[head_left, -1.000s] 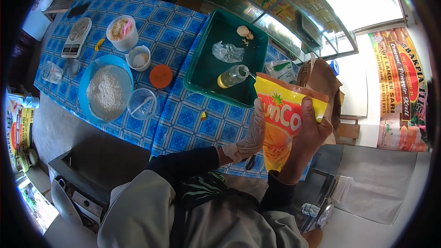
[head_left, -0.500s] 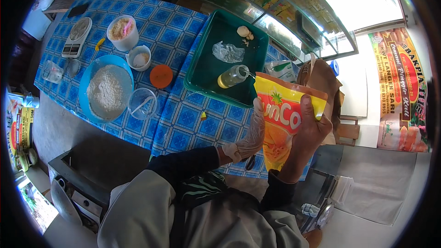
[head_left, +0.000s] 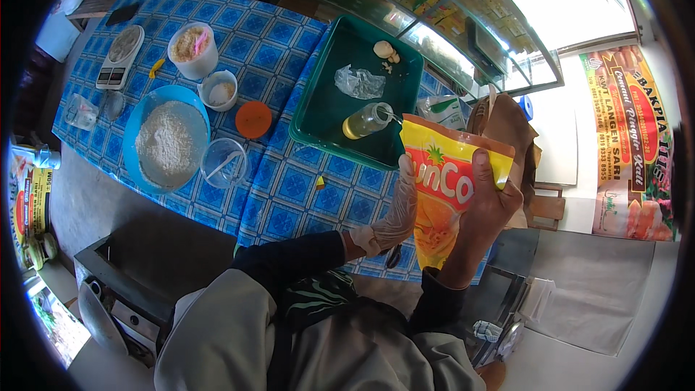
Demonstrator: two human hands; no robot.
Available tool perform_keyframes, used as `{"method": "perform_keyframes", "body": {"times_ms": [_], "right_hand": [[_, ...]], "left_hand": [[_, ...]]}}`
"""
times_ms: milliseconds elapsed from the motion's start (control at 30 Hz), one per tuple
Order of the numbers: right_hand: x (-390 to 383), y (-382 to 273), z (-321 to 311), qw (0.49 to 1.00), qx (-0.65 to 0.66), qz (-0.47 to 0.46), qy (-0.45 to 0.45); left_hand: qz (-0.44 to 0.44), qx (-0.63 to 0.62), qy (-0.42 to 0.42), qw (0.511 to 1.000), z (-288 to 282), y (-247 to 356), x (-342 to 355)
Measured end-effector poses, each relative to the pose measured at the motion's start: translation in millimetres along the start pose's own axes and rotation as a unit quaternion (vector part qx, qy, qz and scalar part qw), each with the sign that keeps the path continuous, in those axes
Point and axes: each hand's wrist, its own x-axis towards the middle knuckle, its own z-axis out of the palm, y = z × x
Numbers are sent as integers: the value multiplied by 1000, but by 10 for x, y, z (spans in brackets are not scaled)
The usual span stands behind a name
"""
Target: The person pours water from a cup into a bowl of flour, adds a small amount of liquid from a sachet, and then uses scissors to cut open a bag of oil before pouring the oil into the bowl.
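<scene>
A yellow-and-orange pouch (head_left: pixel 434 224) is tipped at its upper left corner, with a thin stream reaching the mouth of a clear glass bottle (head_left: pixel 365 123) holding yellow liquid. My left hand (head_left: pixel 391 217), in a clear glove, grips the pouch's left edge. My bare right hand (head_left: pixel 481 210) grips its right side, thumb across the front. The bottle leans inside a green tray (head_left: pixel 311 130), near a crumpled clear bag (head_left: pixel 360 82) and pale pieces (head_left: pixel 384 49). Behind the pouch lie a white packet (head_left: pixel 441 108) and brown paper (head_left: pixel 507 119).
The checked tablecloth (head_left: pixel 297 206) also holds a blue bowl of white powder (head_left: pixel 166 137), a clear cup (head_left: pixel 224 163), orange lid (head_left: pixel 253 119), small cup (head_left: pixel 217 90), white tub (head_left: pixel 191 58) and scale (head_left: pixel 116 65). A glass display case (head_left: pixel 449 22) stands behind.
</scene>
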Motion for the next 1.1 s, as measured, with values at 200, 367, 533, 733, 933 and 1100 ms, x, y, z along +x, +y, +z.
{"method": "perform_keyframes", "body": {"times_ms": [200,367,533,733,933,1100], "right_hand": [[14,36,-14,1000,0,-13,-7],[24,42,-12,1000,-5,-22,-8],[20,38,-6,999,-18,-34,-15],[24,29,-12,999,-13,-27,-18],[49,90,-26,999,-15,-35,-27],[41,56,0,999,-22,-33,-27]], "left_hand": [[2,46,-5,999,-53,1,-8],[-3,48,2,999,-57,5,-6],[7,51,0,999,-23,14,-18],[2,41,-3,999,-55,-6,-6],[1,9,-7,1000,-141,-44,28],[8,33,-5,999,-129,-24,18]]}}
